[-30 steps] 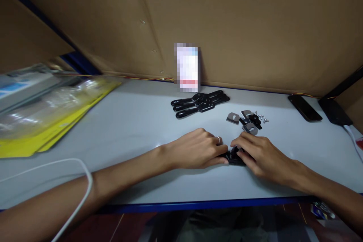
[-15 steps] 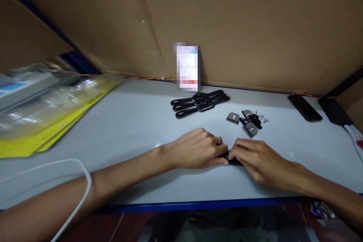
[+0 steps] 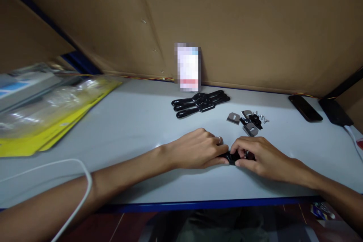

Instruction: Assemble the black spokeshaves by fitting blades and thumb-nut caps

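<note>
A black spokeshave [image 3: 233,158] lies low over the near part of the table, mostly hidden by my fingers. My left hand [image 3: 202,150], with a ring on one finger, is closed around its left handle. My right hand [image 3: 255,155] has its thumb and fingers bent around the middle of the body, and its right handle is largely covered. Just beyond my right hand are steel blades [image 3: 233,118], black cap pieces [image 3: 255,121] and several small screws [image 3: 266,120]. Farther back sits a group of black spokeshave bodies [image 3: 198,104], side by side.
A blurred bright card or screen [image 3: 188,68] leans on the brown back panel. A dark phone [image 3: 305,108] and a black flat object [image 3: 336,111] lie at right. Yellow sheets with clear plastic [image 3: 61,126] cover the left. A white cable [image 3: 87,181] crosses over my left forearm.
My right hand's fingers have shifted and parted from the thumb around the spokeshave's middle, showing more of the body. My left hand keeps its hold.
</note>
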Demonstrator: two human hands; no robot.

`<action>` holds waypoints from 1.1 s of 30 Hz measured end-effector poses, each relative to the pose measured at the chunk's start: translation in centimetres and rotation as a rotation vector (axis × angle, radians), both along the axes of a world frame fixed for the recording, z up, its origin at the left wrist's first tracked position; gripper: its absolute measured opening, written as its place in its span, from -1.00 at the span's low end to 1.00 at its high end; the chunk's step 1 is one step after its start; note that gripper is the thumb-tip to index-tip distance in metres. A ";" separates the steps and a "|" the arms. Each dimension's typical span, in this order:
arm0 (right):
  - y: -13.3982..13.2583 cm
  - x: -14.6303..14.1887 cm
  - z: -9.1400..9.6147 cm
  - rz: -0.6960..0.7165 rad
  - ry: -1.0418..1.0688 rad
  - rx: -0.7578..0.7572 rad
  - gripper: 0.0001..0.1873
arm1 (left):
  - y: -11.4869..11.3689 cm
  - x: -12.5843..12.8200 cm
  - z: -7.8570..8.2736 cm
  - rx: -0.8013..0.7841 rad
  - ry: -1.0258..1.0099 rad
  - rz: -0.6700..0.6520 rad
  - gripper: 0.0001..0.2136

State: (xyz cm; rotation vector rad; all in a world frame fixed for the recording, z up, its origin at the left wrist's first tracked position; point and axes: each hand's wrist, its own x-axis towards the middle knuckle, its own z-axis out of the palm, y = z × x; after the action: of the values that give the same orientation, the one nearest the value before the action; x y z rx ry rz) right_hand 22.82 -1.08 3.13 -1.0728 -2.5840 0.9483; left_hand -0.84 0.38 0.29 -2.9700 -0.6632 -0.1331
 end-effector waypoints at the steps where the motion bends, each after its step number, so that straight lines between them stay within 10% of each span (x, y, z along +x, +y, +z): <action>1: 0.2 0.0 -0.1 -0.023 -0.003 -0.016 -0.81 | 0.0 0.0 0.0 0.002 0.003 0.004 -0.54; 23: 2.2 0.6 -0.2 -0.150 0.026 -0.014 -0.92 | -0.1 0.1 0.2 0.015 0.037 0.023 -0.58; 33: 9.3 8.2 2.8 -0.640 0.299 0.174 -0.62 | -0.1 0.0 0.2 0.016 -0.001 -0.002 -0.56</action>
State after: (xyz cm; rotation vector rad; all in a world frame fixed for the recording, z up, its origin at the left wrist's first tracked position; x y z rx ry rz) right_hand 31.02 8.21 5.91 -1.4426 -1.8540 0.6437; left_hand -0.84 0.26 0.51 -2.9556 -0.6564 -0.1387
